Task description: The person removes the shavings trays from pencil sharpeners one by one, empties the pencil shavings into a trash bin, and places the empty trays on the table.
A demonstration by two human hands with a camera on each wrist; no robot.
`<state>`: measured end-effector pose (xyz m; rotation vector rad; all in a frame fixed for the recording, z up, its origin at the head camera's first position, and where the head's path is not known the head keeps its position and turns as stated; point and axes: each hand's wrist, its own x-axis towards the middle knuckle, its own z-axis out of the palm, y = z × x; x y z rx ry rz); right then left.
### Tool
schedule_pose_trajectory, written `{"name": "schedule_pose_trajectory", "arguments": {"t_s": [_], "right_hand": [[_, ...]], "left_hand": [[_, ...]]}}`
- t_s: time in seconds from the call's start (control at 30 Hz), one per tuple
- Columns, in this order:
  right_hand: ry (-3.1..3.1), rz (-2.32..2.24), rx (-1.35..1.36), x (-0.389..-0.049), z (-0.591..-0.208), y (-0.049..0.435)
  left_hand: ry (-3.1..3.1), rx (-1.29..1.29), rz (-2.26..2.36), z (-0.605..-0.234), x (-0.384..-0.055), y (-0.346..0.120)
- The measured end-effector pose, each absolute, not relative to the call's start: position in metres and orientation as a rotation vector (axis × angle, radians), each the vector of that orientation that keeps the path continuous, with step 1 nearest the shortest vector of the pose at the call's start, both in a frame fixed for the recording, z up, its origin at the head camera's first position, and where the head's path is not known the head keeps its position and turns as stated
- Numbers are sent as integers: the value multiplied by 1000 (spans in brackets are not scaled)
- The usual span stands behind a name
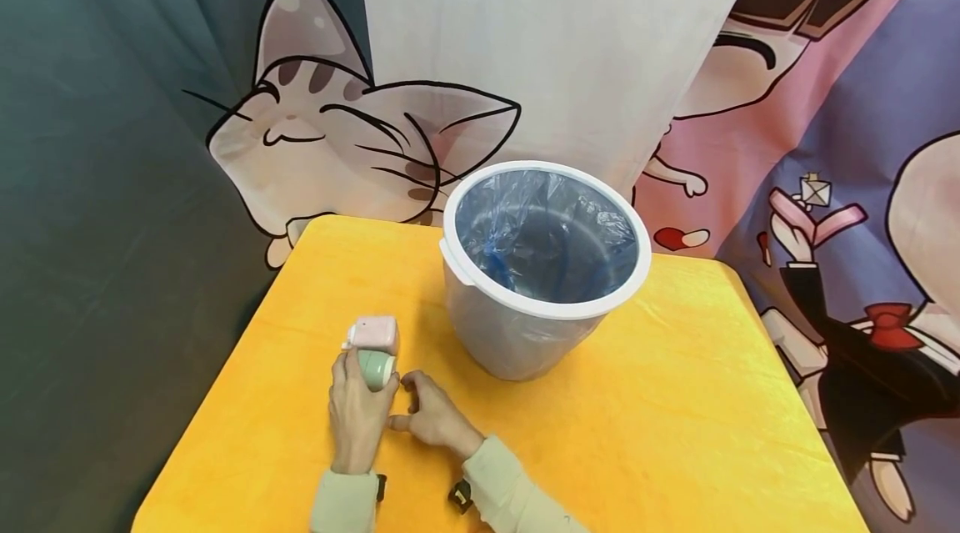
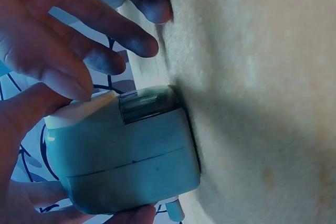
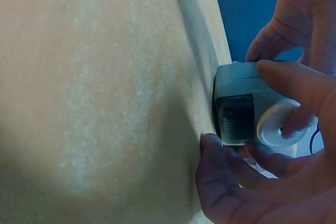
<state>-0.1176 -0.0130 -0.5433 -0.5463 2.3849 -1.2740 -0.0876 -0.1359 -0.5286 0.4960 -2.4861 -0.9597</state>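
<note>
A mint-green pencil sharpener (image 1: 375, 368), with a white round front and a dark see-through drawer (image 3: 235, 119), sits on the yellow table. My left hand (image 1: 356, 412) grips its body from the near left, thumb at the white front (image 3: 274, 125). A small knob (image 2: 175, 210) sticks out at its back. To its right, my right hand (image 1: 433, 418) reaches toward the front with fingers spread and slightly bent, around nothing. In the left wrist view its fingers (image 2: 139, 43) hang beside the drawer end. Right beyond the green one lies a pink sharpener (image 1: 377, 333).
A white-rimmed bin (image 1: 459, 266) lined with a clear plastic bag (image 1: 517, 212) stands at the back middle of the yellow table (image 1: 675, 416). Printed curtains (image 1: 585, 41) hang behind the table's far edge. Each wrist wears a small dark strap.
</note>
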Motion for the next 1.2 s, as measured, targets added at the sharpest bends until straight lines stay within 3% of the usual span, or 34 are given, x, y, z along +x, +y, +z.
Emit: {"name": "schedule_pose_trajectory", "arguments": {"t_s": [1.2], "right_hand": [[2602, -1361, -601, -112, -553, -25]], "left_hand": [[-2557, 505, -966, -511, -73, -126]]}}
